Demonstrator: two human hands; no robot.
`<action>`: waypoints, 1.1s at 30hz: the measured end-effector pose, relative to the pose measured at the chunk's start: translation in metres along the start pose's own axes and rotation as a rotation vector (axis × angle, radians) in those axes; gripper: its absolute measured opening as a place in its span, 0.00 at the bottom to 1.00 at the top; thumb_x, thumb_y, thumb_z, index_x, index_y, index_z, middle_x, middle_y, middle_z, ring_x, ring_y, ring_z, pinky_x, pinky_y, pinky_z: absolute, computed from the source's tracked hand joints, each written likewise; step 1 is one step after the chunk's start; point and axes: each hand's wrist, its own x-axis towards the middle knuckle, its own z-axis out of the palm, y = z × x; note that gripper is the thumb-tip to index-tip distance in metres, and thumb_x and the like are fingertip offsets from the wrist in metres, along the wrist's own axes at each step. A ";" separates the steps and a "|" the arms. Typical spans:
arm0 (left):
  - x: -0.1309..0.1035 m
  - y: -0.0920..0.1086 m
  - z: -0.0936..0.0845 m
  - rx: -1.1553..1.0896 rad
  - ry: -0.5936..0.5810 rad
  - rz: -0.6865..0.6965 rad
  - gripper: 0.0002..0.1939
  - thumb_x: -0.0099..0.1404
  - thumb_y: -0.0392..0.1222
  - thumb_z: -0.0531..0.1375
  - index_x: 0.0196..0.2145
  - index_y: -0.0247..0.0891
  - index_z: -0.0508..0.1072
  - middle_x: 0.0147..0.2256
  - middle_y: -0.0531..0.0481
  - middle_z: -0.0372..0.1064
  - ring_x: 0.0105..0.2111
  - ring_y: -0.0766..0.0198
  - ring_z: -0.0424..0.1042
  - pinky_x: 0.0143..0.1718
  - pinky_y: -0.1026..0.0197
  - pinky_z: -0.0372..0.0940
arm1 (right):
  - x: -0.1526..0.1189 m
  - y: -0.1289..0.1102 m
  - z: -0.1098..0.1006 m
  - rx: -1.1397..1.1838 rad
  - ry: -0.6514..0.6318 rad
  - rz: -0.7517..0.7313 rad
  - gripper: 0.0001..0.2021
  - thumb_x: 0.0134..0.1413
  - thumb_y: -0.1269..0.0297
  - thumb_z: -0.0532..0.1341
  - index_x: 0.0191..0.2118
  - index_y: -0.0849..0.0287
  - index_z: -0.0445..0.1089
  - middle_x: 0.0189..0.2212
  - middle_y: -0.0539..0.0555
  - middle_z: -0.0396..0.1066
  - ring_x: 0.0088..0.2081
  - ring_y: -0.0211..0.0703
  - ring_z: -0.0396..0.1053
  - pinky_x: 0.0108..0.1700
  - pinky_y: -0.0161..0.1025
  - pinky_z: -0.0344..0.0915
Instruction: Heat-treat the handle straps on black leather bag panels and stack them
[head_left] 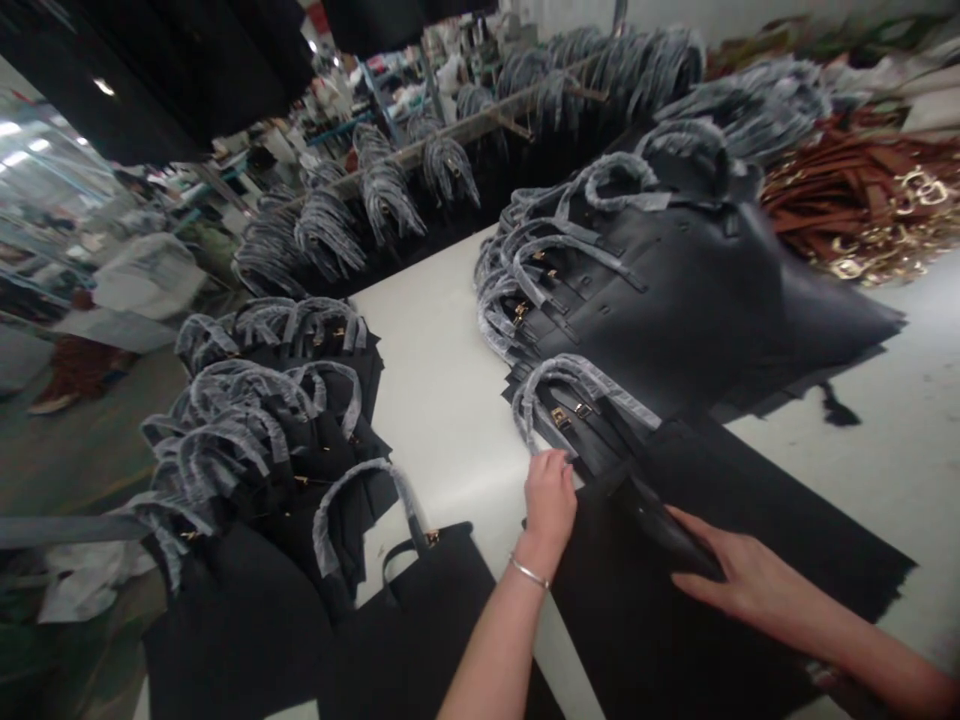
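My left hand (pixel 551 495), with a bracelet on its wrist, is closed at the upper edge of a black bag panel (pixel 611 600), close to the foot of a handle. My right hand (pixel 731 565) pinches a raised, folded edge of the same panel between thumb and fingers. Just beyond my left hand, plastic-wrapped handles (pixel 566 375) arch over gold-coloured clasps (pixel 561 418). Another black panel (pixel 780 500) lies under and to the right of the held one. Left of my forearm is a black panel with one wrapped handle (pixel 360 475).
Stacked black panels with wrapped handles (pixel 232 400) cover the table's left side. A large black leather pile (pixel 660 280) lies at the right. Brown straps with gold hardware (pixel 855 200) sit at the far right. A rail hung with wrapped handles (pixel 390 185) runs behind the white table (pixel 427 380).
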 end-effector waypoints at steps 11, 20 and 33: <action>0.104 -0.020 0.003 0.482 -0.493 0.402 0.07 0.67 0.32 0.55 0.34 0.39 0.71 0.39 0.48 0.64 0.40 0.61 0.65 0.43 0.59 0.64 | -0.016 0.013 -0.005 0.025 0.042 0.021 0.35 0.44 0.60 0.60 0.62 0.58 0.60 0.40 0.57 0.78 0.44 0.58 0.74 0.47 0.45 0.67; 0.110 -0.025 -0.013 0.512 -0.574 0.581 0.06 0.68 0.32 0.54 0.36 0.37 0.70 0.47 0.46 0.66 0.48 0.61 0.66 0.51 0.57 0.62 | -0.019 0.032 -0.011 0.075 0.066 0.035 0.37 0.46 0.60 0.60 0.64 0.60 0.58 0.44 0.60 0.77 0.47 0.59 0.72 0.50 0.45 0.65; 0.026 0.036 -0.072 0.521 -0.616 1.046 0.11 0.68 0.41 0.53 0.32 0.35 0.70 0.38 0.44 0.71 0.52 0.55 0.65 0.65 0.44 0.42 | -0.029 0.035 -0.037 0.122 -0.028 -0.028 0.38 0.56 0.47 0.56 0.67 0.61 0.49 0.40 0.56 0.77 0.40 0.55 0.74 0.44 0.45 0.67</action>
